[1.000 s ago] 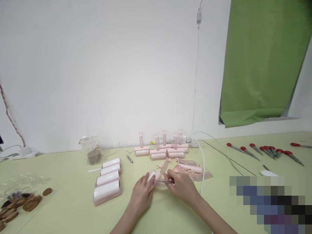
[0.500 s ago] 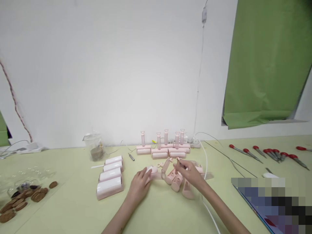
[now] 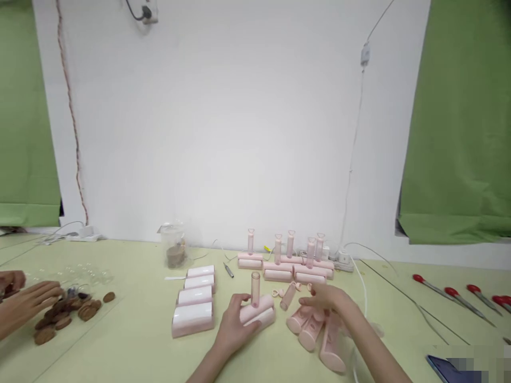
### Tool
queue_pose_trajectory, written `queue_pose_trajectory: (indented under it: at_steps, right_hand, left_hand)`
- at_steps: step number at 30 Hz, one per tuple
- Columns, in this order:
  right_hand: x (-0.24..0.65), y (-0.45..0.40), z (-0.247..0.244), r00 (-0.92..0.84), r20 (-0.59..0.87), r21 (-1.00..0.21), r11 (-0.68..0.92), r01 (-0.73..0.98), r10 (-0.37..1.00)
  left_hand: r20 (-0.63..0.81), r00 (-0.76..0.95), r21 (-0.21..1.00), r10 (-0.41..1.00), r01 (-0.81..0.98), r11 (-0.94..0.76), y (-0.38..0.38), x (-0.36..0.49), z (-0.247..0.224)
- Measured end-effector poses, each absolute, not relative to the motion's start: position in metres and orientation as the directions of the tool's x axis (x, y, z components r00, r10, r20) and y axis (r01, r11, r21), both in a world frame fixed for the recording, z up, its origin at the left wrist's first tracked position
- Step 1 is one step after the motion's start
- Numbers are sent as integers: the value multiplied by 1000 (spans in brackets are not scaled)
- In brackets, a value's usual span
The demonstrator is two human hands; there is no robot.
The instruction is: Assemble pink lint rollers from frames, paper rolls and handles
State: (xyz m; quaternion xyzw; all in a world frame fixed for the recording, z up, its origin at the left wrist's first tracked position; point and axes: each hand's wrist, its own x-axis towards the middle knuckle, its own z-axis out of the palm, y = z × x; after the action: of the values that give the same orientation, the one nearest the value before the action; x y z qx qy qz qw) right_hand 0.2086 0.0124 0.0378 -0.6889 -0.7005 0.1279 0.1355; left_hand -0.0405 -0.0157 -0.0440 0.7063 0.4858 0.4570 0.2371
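Observation:
My left hand (image 3: 233, 325) is wrapped around a pink lint roller (image 3: 257, 308) with a white roll. A translucent pink tube (image 3: 255, 289) stands upright from that roller, its top uncapped. My right hand (image 3: 325, 300) hangs over a cluster of pink casings (image 3: 311, 334), fingertips pinched at a small pink ring-topped piece (image 3: 309, 287); its lower end is hidden by the fingers. Between the hands lies a loose translucent tube (image 3: 288, 296), tilted, with more small pink ring pieces (image 3: 276, 292) beside it.
White-topped rollers (image 3: 193, 316) form a column at left. Behind are assembled rollers (image 3: 278, 272) with upright handles. A bag (image 3: 174, 247), a small pen-like tool (image 3: 228, 270), red-handled tools (image 3: 451, 291), a phone (image 3: 451, 369) and cables surround. Another person's hand (image 3: 40, 298) is over brown discs (image 3: 64, 314).
The view has swung left and up, bringing another person's hands in. My left hand has turned the roller so its tube stands upright. My right hand stays around the small pink pieces.

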Motion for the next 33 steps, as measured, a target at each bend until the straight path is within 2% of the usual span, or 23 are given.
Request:
queue_pose_trajectory:
  at_steps: [3, 7, 11, 13, 17, 22, 24, 26, 28, 29, 30, 31, 32, 33]
  right_hand:
    - [218, 5, 53, -26, -42, -384, 8, 923, 999]
    - [216, -7, 69, -54, 25, -402, 59, 914, 998]
    - [177, -16, 62, -241, 189, -507, 305, 806, 952]
    - [151, -17, 50, -277, 258, -537, 376, 755, 926]
    - [120, -16, 31, -196, 369, -562, 387, 731, 908]
    - [128, -15, 43, -83, 492, -668, 437, 603, 867]
    - [136, -16, 53, 4, 516, -737, 441, 512, 857]
    - [145, -18, 61, 69, 532, -783, 459, 420, 844]
    - [155, -23, 65, 76, 562, -787, 504, 355, 824]
    - [160, -27, 65, 49, 576, -779, 530, 334, 816]
    - [164, -32, 63, 6, 578, -775, 547, 317, 816]
    - [168, -37, 59, -47, 563, -780, 549, 300, 825]
    - [169, -41, 54, -105, 531, -795, 537, 280, 841]
    - [169, -45, 47, -145, 490, -821, 511, 254, 859]
  left_hand:
    - [348, 38, 849, 937, 412, -332, -13, -38, -50]
    - [317, 62, 884, 946, 343, -318, -11, -35, -50]
    - [315, 139, 881, 939, 325, -344, -12, -35, -50]
    - [333, 150, 870, 931, 331, -365, -12, -35, -52]
    - [358, 165, 874, 919, 286, -392, -7, -37, -59]
    - [323, 140, 912, 936, 218, -347, 1, -37, -63]
    - [362, 77, 883, 929, 290, -368, 0, -38, -60]
    - [479, -43, 822, 877, 372, -431, -4, -39, -52]
    - [553, -182, 811, 813, 338, -477, -11, -39, -37]
    - [515, -231, 852, 825, 240, -465, -16, -38, -28]
    - [417, -228, 909, 880, 84, -409, -21, -36, -20]
    - [269, -144, 952, 952, -108, -286, -27, -33, -12]
    - [108, 12, 954, 994, -282, -101, -33, -29, -6]
    - [-15, 206, 912, 978, -398, 98, -39, -23, -2]
